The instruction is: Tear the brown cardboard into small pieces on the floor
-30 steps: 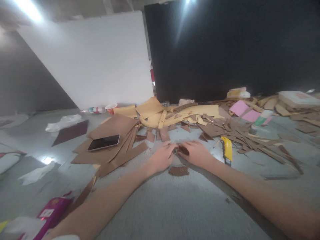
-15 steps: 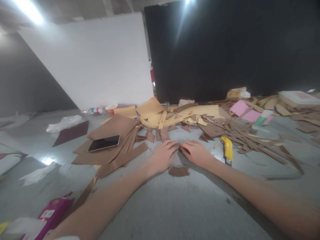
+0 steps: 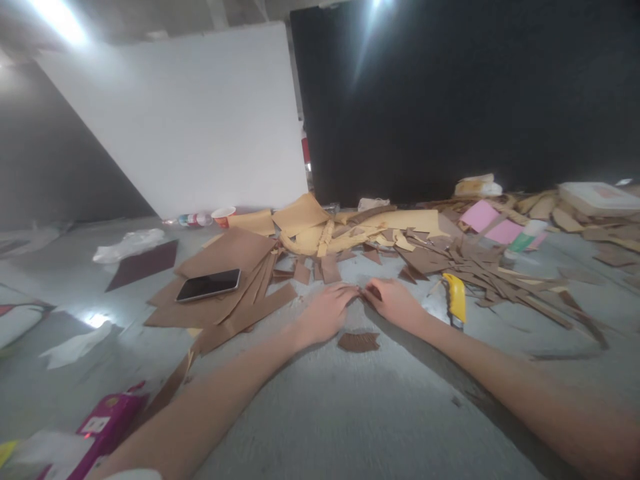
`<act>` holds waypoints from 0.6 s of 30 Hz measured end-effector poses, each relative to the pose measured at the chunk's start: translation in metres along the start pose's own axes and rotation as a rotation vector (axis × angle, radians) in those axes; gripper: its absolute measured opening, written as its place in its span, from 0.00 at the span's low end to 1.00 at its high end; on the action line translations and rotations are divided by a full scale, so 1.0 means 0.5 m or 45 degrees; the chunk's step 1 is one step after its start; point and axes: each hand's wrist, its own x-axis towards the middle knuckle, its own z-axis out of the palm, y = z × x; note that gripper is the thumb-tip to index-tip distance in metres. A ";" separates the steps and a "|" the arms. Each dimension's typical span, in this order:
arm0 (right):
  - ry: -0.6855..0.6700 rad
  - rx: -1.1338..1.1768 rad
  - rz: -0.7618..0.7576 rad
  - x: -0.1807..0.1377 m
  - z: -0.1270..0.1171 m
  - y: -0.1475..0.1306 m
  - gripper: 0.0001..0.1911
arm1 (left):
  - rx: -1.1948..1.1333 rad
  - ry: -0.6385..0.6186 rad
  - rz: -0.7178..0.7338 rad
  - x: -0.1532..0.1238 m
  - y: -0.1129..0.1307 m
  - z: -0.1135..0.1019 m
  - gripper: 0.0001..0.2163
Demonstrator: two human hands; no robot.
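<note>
My left hand (image 3: 327, 310) rests on the table, its fingers pressed together and pointing toward the right hand. Facing it, my right hand (image 3: 395, 301) is closed in a pinch, thumb and forefinger curled. The fingertips of both meet over a small dark bit, too covered to make out. Just below them lies a small brown pleated piece (image 3: 359, 342), curved, with fine ridges along it; neither hand touches it. To the right of my right hand sits a yellow utility knife (image 3: 455, 300).
Brown sheets (image 3: 227, 253) are stacked at left with a phone (image 3: 209, 285) on top. Brown strips (image 3: 487, 273) heap up at right, and yellowish scraps (image 3: 310, 227) line the back. A purple device (image 3: 107, 427) stands near left. A paper cup (image 3: 223, 215) and glue stick (image 3: 526, 238) lie further back.
The right hand's fingers have shifted slightly and curled more, with the thumb and forefinger lifting a little. The left hand has barely moved, and the pleated piece lies where it was.
</note>
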 end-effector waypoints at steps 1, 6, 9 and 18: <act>-0.015 -0.007 0.021 0.001 -0.002 -0.003 0.11 | -0.006 0.007 -0.001 0.000 0.001 -0.001 0.26; -0.077 -0.067 0.132 0.005 -0.009 -0.014 0.10 | 0.081 -0.002 0.069 -0.002 0.001 0.002 0.25; -0.084 -0.101 0.177 0.006 -0.010 -0.017 0.11 | 0.187 -0.021 0.098 -0.004 -0.004 0.009 0.22; 0.026 -0.164 0.139 0.003 0.007 -0.011 0.12 | 0.222 -0.044 0.184 -0.007 -0.014 0.012 0.24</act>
